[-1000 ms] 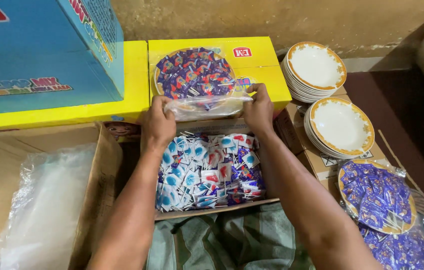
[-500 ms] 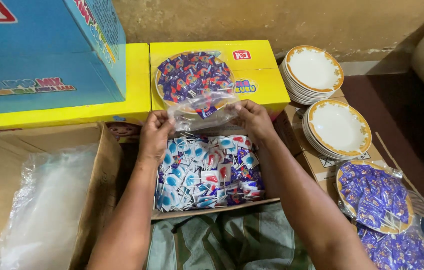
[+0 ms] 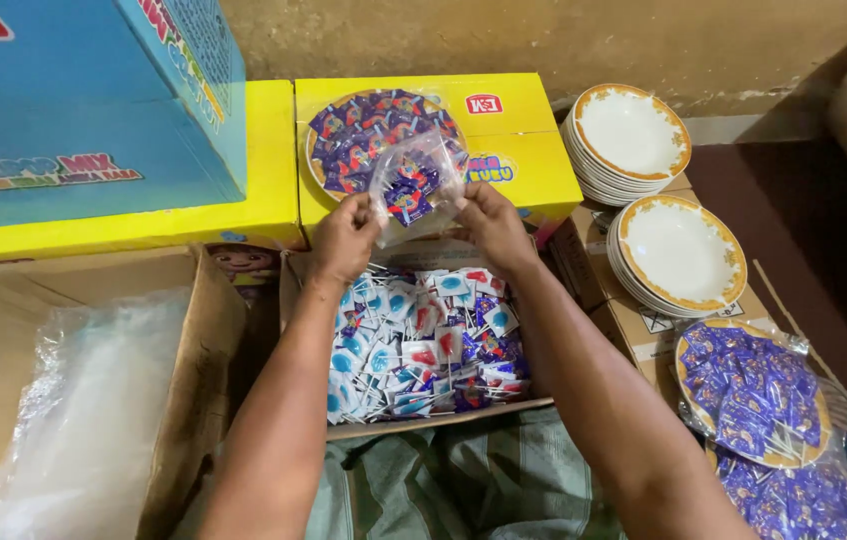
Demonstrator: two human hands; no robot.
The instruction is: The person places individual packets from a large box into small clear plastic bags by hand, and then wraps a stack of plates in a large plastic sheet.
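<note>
Clear plastic bag: thin, crinkly, see-through plastic bag [image 3: 413,185] with a few purple-and-red wrapped sweets inside, held up over the front edge of the yellow cardboard box [image 3: 523,165], just above the open carton of lollipops.
Left hand: left hand [image 3: 345,238] pinched shut on the bag's left edge, fingers curled, wrist over the carton's back rim.
Right hand: right hand [image 3: 488,225] pinched shut on the bag's right edge, thumb and fingertips gripping the film; both hands draw the film taut between them.
Filled plate behind: round gold-rimmed plate heaped with purple wrapped sweets [image 3: 358,130], under glossy plastic, lying flat on the yellow box top, partly covered by the raised bag.
Lollipop carton: open brown cardboard carton [image 3: 443,425] packed with small flat lollipops in blue, white and red wrappers [image 3: 423,340], thin white sticks poking every way.
Left side: big brown cardboard box [image 3: 198,330] with a cloudy, crumpled clear plastic liner [image 3: 93,410] inside; above it a blue cardboard box [image 3: 73,100] resting on a yellow one.
Right side: two stacks of white ceramic plates with gold patterned rims [image 3: 633,135], smooth and shallow, standing on brown boxes; below them another plate of purple sweets wrapped in plastic [image 3: 748,385].
Bottom edge: green striped cloth [image 3: 463,485], soft folds, between the forearms.
</note>
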